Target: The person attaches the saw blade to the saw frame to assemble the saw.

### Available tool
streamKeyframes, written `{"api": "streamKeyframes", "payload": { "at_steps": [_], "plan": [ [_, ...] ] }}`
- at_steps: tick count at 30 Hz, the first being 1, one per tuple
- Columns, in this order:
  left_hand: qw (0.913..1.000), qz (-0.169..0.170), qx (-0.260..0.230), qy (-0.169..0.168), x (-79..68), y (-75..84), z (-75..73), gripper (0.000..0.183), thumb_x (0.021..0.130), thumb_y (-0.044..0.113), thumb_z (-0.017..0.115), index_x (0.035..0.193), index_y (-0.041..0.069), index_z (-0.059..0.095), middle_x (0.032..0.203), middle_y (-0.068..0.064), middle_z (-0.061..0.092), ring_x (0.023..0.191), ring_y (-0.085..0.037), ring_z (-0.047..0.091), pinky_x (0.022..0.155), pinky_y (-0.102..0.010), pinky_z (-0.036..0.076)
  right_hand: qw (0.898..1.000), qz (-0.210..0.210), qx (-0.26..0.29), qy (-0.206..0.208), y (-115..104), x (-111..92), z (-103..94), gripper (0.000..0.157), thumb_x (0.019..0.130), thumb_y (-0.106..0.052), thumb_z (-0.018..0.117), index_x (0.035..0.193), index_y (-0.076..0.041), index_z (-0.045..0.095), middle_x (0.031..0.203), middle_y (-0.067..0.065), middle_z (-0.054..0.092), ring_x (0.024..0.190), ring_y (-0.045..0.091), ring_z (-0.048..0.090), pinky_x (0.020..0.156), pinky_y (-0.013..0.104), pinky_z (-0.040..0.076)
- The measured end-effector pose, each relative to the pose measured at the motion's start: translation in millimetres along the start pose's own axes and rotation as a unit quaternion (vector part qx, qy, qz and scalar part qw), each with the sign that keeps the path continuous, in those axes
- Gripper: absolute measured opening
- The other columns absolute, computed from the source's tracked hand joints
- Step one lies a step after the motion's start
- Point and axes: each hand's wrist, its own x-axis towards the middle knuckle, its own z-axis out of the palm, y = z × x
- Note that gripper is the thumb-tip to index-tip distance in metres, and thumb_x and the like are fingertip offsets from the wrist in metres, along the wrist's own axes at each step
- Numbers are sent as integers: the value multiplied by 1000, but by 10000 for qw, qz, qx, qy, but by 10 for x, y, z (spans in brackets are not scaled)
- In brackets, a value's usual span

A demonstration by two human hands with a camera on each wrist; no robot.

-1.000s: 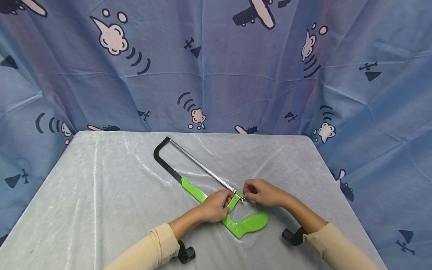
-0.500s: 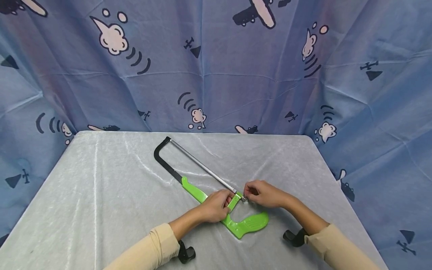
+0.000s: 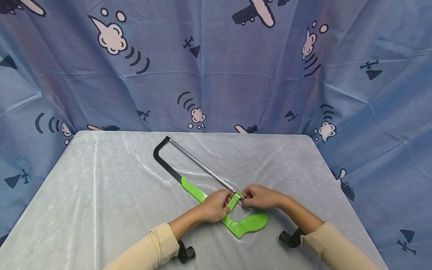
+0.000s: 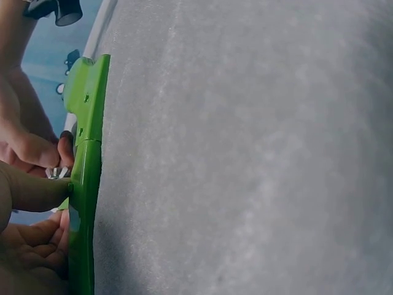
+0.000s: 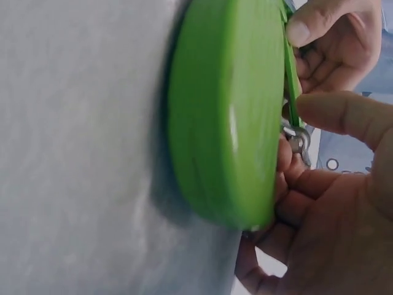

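A hacksaw with a green handle [image 3: 251, 223] lies flat on the table, its black front frame [image 3: 162, 159] pointing to the far left. A long silver bar [image 3: 202, 165] joins the frame's tip to the green upright near the handle. My left hand [image 3: 216, 206] pinches that green upright between thumb and fingers. At the end of the bar is a small metal wing nut [image 5: 299, 140]. My right hand [image 3: 261, 195] has its thumb and curled fingers about the wing nut, pinching it. In the left wrist view the wing nut [image 4: 58, 173] is partly hidden by fingers.
A light grey cloth [image 3: 111, 210] covers the table under the saw. Behind and at the sides hangs a blue printed curtain [image 3: 229, 93]. A black wrist mount [image 3: 186, 252] sits on the left forearm and another black mount [image 3: 291, 238] on the right.
The right hand has shifted slightly down and left, its fingertips closing over the wing nut, which has turned between frames. The left hand and the hacksaw have stayed in place.
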Motion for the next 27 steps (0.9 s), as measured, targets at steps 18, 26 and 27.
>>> {"api": "streamKeyframes", "payload": {
  "at_steps": [18, 26, 27],
  "plan": [
    [9999, 128, 57, 55, -4, -18, 11, 28, 84, -5, 68, 110, 1, 60, 88, 0, 55, 79, -8, 51, 73, -20, 43, 9851, 577, -1169, 1123, -45, 88, 149, 34, 77, -18, 73, 59, -18, 44, 54, -10, 38, 50, 6, 36, 48, 22, 30],
    [9999, 149, 51, 62, -8, -19, 12, 27, 84, -4, 68, 109, 1, 60, 88, -1, 56, 79, -8, 52, 72, -20, 43, 9748, 870, -1545, 1354, -92, 101, 204, 33, 77, -13, 71, 59, -16, 44, 54, -9, 38, 50, 7, 36, 49, 23, 29],
    [9998, 156, 55, 63, -7, -18, 12, 27, 84, -4, 68, 109, 1, 60, 88, -1, 56, 79, -8, 52, 72, -20, 43, 9739, 897, -1570, 1371, -94, 100, 207, 33, 77, -12, 71, 58, -16, 44, 54, -8, 38, 50, 8, 36, 49, 23, 29]
  ]
}}
